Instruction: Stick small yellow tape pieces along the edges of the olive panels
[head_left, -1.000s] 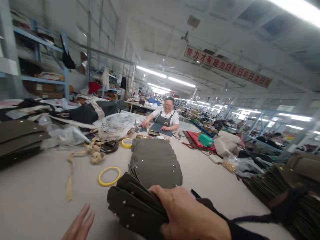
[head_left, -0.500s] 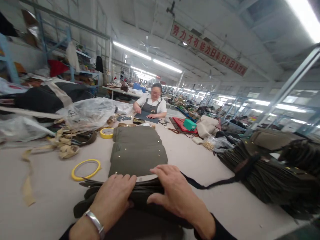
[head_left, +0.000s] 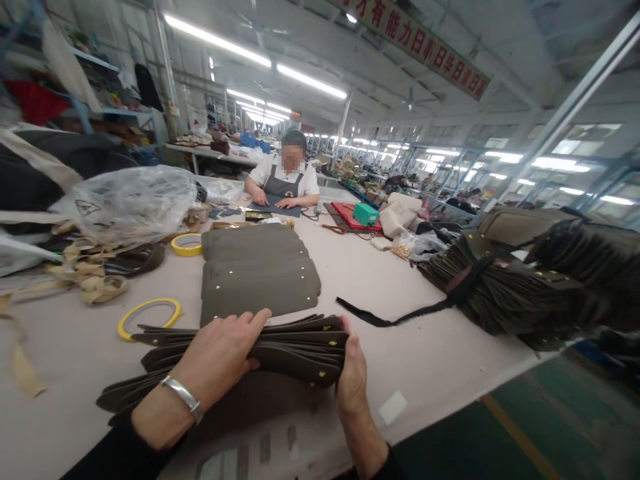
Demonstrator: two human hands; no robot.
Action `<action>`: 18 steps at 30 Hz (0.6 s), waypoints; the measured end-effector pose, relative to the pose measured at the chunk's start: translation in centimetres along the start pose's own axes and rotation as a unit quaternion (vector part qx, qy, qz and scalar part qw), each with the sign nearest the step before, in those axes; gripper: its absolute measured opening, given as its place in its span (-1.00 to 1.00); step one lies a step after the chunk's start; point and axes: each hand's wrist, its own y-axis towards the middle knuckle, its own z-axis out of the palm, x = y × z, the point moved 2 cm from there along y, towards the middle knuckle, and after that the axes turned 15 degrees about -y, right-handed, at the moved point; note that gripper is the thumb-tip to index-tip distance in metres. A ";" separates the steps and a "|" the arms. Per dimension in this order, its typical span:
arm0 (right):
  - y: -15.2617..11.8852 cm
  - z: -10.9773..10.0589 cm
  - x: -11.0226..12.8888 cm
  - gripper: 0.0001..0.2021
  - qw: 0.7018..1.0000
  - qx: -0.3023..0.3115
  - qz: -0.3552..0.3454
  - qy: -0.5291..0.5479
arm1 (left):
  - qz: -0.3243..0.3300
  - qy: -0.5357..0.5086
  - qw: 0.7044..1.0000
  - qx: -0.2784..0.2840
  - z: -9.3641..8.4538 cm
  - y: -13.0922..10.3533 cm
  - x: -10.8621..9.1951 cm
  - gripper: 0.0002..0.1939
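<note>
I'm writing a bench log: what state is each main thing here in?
Held panels: bunched, edges fanned
Left hand: gripping the held panels
Right hand: against their right end
Panels beyond: flat, overlapping
Nearer yellow tape roll: lying flat
Black strap: one end loose
Clear plastic bag: crumpled
Ceiling lights: on

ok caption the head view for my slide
A sheaf of dark studded panels in the grip of left hand and right hand at a cluttered worktable.
</note>
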 end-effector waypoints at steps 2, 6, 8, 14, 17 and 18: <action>0.3 0.6 0.5 -0.32 1.000 -0.008 -0.004 0.013 | -0.001 0.000 1.000 0.002 0.0 0.2 0.0 -0.32; 1.0 0.9 1.3 -0.35 0.998 0.063 -0.026 -0.012 | -0.006 0.002 1.000 0.001 -0.2 0.7 -0.1 -0.23; 1.4 1.0 1.7 -0.35 0.995 0.090 -0.039 -0.036 | -0.001 -0.002 1.000 0.002 -0.4 1.1 -0.2 -0.22; 1.6 0.7 1.8 -0.34 0.974 0.175 -0.092 -0.106 | 0.017 -0.036 0.999 -0.018 -0.2 1.1 -0.3 -0.28; 2.0 0.1 0.9 -0.26 0.956 0.179 -0.156 -0.172 | 0.019 -0.042 0.998 -0.029 0.2 0.9 -0.2 -0.38; 2.3 0.1 0.5 -0.25 0.944 0.192 -0.184 -0.196 | 0.016 -0.043 0.998 -0.034 0.3 0.9 -0.2 -0.39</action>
